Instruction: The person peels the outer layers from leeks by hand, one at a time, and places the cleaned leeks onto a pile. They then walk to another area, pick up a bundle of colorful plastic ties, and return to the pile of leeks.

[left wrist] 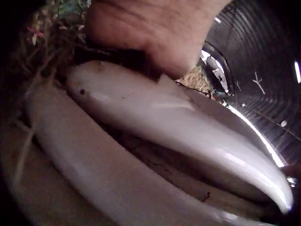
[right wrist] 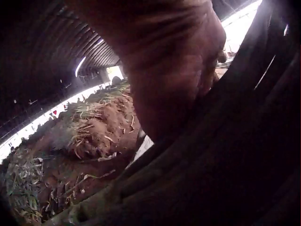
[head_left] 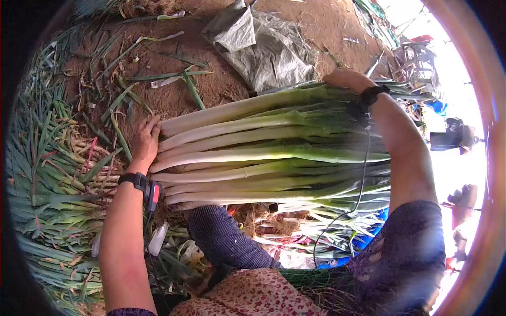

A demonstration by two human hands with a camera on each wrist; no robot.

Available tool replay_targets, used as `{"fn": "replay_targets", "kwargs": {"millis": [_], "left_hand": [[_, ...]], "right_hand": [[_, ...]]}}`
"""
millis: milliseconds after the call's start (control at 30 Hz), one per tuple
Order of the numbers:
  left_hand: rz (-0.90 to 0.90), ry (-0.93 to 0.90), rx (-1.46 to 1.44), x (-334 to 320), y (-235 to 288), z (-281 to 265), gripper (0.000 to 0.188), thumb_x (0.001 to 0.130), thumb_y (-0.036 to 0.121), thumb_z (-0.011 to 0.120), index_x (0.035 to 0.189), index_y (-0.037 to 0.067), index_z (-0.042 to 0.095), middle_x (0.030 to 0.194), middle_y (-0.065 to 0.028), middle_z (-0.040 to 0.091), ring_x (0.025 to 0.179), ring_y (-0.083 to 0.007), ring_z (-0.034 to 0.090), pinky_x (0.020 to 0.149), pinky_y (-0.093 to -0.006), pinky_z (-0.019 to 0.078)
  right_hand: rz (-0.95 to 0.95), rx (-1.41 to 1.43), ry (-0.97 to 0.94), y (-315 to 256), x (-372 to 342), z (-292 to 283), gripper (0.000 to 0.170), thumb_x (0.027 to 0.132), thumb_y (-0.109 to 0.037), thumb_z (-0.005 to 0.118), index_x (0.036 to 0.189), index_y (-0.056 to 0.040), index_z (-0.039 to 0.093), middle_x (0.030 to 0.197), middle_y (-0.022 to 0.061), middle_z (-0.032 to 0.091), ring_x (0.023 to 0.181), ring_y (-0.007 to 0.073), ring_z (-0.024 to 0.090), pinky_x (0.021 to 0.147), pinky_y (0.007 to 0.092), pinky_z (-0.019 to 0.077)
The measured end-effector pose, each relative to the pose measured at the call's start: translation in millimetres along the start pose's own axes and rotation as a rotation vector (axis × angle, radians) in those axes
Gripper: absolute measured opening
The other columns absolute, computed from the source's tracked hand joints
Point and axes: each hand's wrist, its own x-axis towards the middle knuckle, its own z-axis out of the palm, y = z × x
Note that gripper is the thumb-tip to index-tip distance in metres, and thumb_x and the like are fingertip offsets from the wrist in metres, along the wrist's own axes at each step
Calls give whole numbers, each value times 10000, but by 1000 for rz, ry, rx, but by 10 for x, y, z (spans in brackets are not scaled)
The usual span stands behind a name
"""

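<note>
A wide bundle of long leeks (head_left: 226, 152) lies across the middle of the head view, white ends left, green leaves right. My left hand (head_left: 143, 142) rests against the white root ends at the upper left. In the left wrist view the hand (left wrist: 150, 33) touches the thick white stalks (left wrist: 178, 122). My right hand (head_left: 348, 79) lies over the far edge of the green part. The right wrist view shows that hand (right wrist: 174, 70) against the dark leaves (right wrist: 225, 150), its fingertips mostly hidden.
Piled leeks with green leaves (head_left: 47, 210) cover the ground at the left. A crumpled grey sheet (head_left: 274, 52) lies on brown soil (head_left: 211, 79) beyond the bundle. A bent knee (head_left: 226, 237) is below it, and a thin cable (head_left: 363, 179) hangs across the leaves.
</note>
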Motion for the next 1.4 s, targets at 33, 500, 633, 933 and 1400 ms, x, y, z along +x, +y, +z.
{"fn": "replay_targets", "kwargs": {"millis": [33, 500, 633, 933, 1400], "left_hand": [[3, 1, -7, 14, -14, 5, 317, 917, 270, 457, 1182, 121, 549, 1244, -233, 446, 1166, -372, 416, 986, -409, 342], [-39, -8, -134, -16, 5, 20, 329, 919, 277, 463, 1191, 108, 539, 1222, -221, 467, 1150, -370, 432, 974, -401, 350], [-92, -40, -154, 14, 12, 41, 334, 921, 276, 459, 1198, 106, 536, 1229, -208, 468, 1149, -355, 437, 975, -392, 349], [-104, -98, -115, -116, 81, -29, 354, 916, 277, 458, 1254, 175, 486, 1274, -302, 380, 1200, -433, 354, 1021, -431, 296], [-34, -63, 40, 7, -155, 128, 361, 914, 272, 449, 1270, 219, 457, 1277, -254, 366, 1163, -420, 368, 981, -437, 331]], "right_hand": [[142, 23, -18, 33, -115, -8, 245, 884, -199, 411, 1012, -93, 591, 991, 84, 625, 942, 271, 598, 790, 392, 474], [445, 514, 147, 214, -593, 684, 543, 854, -534, 405, 1184, -125, 540, 1139, 176, 574, 1063, 358, 532, 929, 417, 383], [685, 658, 231, 352, -314, 950, 630, 814, -557, 455, 1164, -39, 529, 1114, 221, 571, 1086, 357, 521, 933, 413, 379], [763, 757, 617, 556, -179, 1393, 887, 701, -614, 594, 1270, 38, 399, 1157, 305, 508, 1077, 387, 513, 916, 392, 384], [829, 846, 210, 1044, 401, 1595, 836, 669, -667, 564, 1156, 13, 542, 1114, 216, 572, 1056, 318, 537, 895, 357, 398]]}}
